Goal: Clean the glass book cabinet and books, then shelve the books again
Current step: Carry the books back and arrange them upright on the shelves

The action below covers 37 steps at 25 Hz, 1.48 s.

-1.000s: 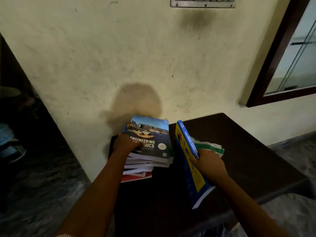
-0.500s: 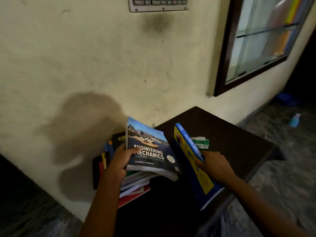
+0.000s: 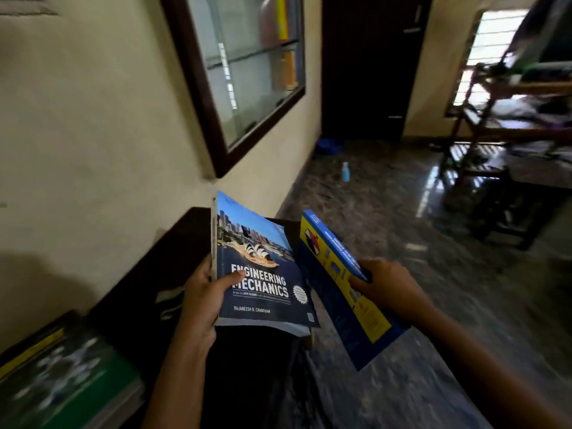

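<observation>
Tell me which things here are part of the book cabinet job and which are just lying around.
For the job: Engineering Mechanics book, in the left hand; blue-and-yellow book, in the right hand; glass cabinet; blurred green book at lower left.
Lying about: pale bottle on the floor; wooden rack.

Engineering Mechanics book (image 3: 263, 274) held upright, blue-yellow book (image 3: 343, 286) tilted beside, glass cabinet (image 3: 244, 72) wall-mounted

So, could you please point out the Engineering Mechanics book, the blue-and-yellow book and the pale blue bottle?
dark blue Engineering Mechanics paperback book (image 3: 263, 305): head view, front cover.
blue-and-yellow paperback book (image 3: 323, 253): head view, yellow cover panel.
pale blue plastic bottle (image 3: 345, 172): head view, its body.
</observation>
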Motion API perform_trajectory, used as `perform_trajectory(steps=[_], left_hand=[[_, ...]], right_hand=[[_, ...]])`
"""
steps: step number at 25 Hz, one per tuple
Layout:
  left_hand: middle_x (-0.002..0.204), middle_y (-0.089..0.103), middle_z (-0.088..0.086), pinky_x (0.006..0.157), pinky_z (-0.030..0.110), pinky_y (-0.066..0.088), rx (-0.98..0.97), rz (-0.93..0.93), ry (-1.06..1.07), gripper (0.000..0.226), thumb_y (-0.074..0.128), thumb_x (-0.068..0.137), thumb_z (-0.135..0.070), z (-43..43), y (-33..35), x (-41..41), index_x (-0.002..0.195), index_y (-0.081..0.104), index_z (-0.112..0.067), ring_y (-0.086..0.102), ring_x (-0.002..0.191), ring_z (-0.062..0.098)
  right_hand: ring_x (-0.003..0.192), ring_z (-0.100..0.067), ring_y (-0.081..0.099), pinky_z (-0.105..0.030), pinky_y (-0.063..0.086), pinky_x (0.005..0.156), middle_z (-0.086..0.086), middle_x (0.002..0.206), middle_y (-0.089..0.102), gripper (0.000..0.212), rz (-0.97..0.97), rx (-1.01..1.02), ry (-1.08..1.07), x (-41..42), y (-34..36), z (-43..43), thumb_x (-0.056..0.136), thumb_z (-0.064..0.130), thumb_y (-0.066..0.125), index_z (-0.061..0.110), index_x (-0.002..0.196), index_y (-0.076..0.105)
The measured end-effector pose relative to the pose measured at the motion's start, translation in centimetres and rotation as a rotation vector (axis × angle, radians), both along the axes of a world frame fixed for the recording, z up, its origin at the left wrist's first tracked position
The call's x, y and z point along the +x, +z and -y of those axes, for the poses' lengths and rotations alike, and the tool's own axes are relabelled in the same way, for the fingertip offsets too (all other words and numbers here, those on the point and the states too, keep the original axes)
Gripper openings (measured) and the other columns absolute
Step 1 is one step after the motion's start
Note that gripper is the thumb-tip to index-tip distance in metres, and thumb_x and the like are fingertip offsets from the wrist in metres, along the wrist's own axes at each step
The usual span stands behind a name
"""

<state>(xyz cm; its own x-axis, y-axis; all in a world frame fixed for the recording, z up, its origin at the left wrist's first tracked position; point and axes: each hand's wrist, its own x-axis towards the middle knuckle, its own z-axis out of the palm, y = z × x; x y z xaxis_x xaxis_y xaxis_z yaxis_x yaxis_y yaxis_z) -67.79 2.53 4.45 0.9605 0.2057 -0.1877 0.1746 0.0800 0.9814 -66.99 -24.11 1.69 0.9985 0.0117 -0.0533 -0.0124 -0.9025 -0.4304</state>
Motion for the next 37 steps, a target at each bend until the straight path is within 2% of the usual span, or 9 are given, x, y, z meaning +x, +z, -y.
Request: perform_trajectory(steps=[4,10,13,16,21,24,30,33,37], left_hand=[[0.091,0.069,0.008,0.064,0.031,0.051,0.06,-0.005,-0.131,0.039,0.064,0.078,0.005,9.6,-1.7,7.2,0.111,0.061,-0.016,0.064,0.074,0.024],[0.101,0.065,0.012,0.078,0.032,0.049,0.287,-0.044,-0.277,0.044,0.068,0.078,0.004,25.2,-6.9,17.1,0.118,0.058,-0.011,0.063,0.087,0.028],[0.114,0.064,0.014,0.089,0.037,0.046,0.465,-0.079,-0.309,0.053,0.07,0.079,-0.002,30.5,-10.4,21.4,0.128,0.053,-0.009,0.061,0.104,0.033],[0.125,0.06,0.012,0.095,0.04,0.045,0.583,-0.064,-0.295,0.056,0.068,0.082,-0.008,34.7,-12.3,26.5,0.135,0.047,-0.01,0.058,0.112,0.035],[0.127,0.059,0.016,0.095,0.047,0.046,0.624,-0.061,-0.213,0.06,0.07,0.082,-0.023,38.3,-12.7,39.9,0.136,0.046,-0.013,0.059,0.111,0.037],[0.129,0.055,0.021,0.096,0.046,0.041,0.696,0.007,-0.077,0.06,0.069,0.083,-0.01,40.8,-10.1,49.2,0.137,0.044,-0.003,0.055,0.115,0.041],[0.116,0.064,0.021,0.073,0.048,0.056,0.762,0.162,0.073,0.064,0.067,0.085,-0.022,44.7,-5.5,65.7,0.142,0.037,-0.02,0.066,0.083,0.041],[0.117,0.064,0.02,0.08,0.049,0.054,0.784,0.268,0.195,0.061,0.066,0.087,-0.024,47.7,-3.8,74.9,0.142,0.039,-0.018,0.065,0.089,0.042],[0.127,0.058,0.018,0.084,0.051,0.052,0.778,0.39,0.364,0.068,0.056,0.081,-0.039,50.4,-1.0,86.5,0.142,0.039,-0.013,0.062,0.101,0.042]], right_hand=[[0.074,-0.026,0.056,-0.028,0.033,0.057,-0.005,0.071,0.053,0.022,-0.028,-0.012,-0.19,2.8,-1.8,10.5,0.09,0.034,0.052,0.016,0.077,0.05],[0.089,-0.029,0.061,-0.027,0.034,0.061,-0.01,0.093,0.065,0.027,-0.136,-0.077,-0.4,8.0,-5.6,27.2,0.088,0.036,0.052,0.025,0.065,0.043],[0.093,-0.026,0.062,-0.026,0.033,0.062,-0.008,0.1,0.067,0.016,-0.193,-0.124,-0.429,11.3,-7.8,32.8,0.09,0.037,0.05,0.024,0.084,0.054],[0.092,-0.025,0.063,-0.028,0.039,0.064,-0.008,0.099,0.067,0.026,-0.227,-0.123,-0.48,17.2,-10.2,37.4,0.091,0.04,0.05,0.02,0.102,0.061],[0.093,-0.026,0.063,-0.032,0.046,0.071,-0.01,0.101,0.067,0.03,-0.221,-0.094,-0.441,32.6,-11.0,43.0,0.092,0.039,0.05,0.018,0.109,0.062],[0.095,-0.027,0.062,-0.032,0.045,0.071,-0.01,0.102,0.067,0.029,-0.157,-0.074,-0.403,43.8,-9.4,45.8,0.091,0.038,0.051,0.019,0.111,0.06],[0.098,-0.03,0.061,-0.03,0.04,0.07,-0.014,0.106,0.066,0.032,-0.003,0.004,-0.321,63.8,-5.8,50.2,0.092,0.033,0.052,0.014,0.118,0.057],[0.103,-0.033,0.059,-0.032,0.042,0.077,-0.016,0.111,0.064,0.034,0.104,0.037,-0.222,75.2,-4.1,51.6,0.093,0.029,0.052,0.009,0.12,0.055],[0.095,-0.035,0.06,-0.032,0.033,0.065,-0.019,0.1,0.065,0.023,0.203,0.068,-0.081,89.9,-1.5,52.6,0.093,0.03,0.052,0.008,0.1,0.056]])
